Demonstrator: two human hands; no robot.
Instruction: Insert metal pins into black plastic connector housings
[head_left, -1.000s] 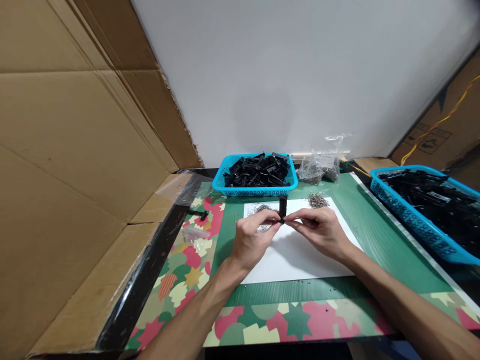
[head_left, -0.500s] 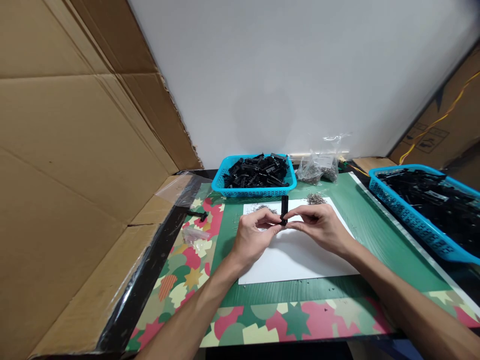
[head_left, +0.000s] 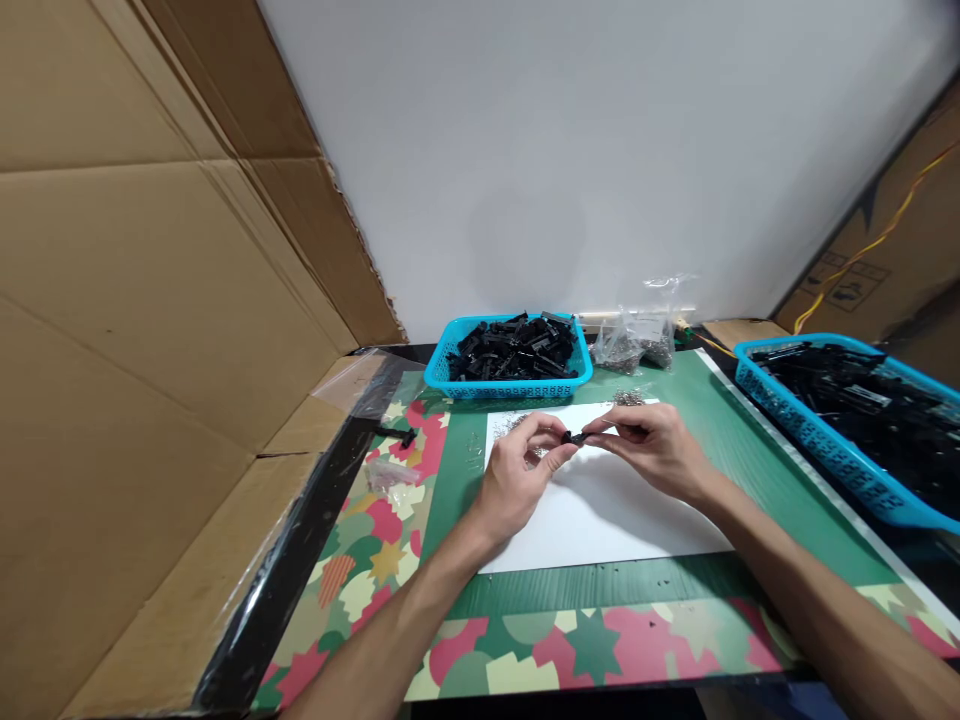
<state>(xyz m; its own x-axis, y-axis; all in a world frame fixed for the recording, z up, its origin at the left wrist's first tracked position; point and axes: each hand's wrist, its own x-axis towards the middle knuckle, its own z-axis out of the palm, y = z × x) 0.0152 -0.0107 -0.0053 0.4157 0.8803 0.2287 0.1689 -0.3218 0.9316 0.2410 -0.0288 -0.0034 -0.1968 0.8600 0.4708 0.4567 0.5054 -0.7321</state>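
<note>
Black plastic piece [head_left: 574, 438] is held up over the white sheet [head_left: 600, 515], with open paper and then green mat [head_left: 757, 490] running to the near edge of the counter [head_left: 264, 575]; one blue basket [head_left: 510, 388] closes off the far side, another stands well out to the right. It looks small and dark, its finer shape covered by fingers. Left hand [head_left: 517, 475] and right hand [head_left: 664, 455] each have their grip pinched on it, so it sits between both sets of fingertips.

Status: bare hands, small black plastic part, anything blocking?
Left hand and right hand pinching the black part. Held over white rectangular paper sheet. Grip partly hides it.
</note>
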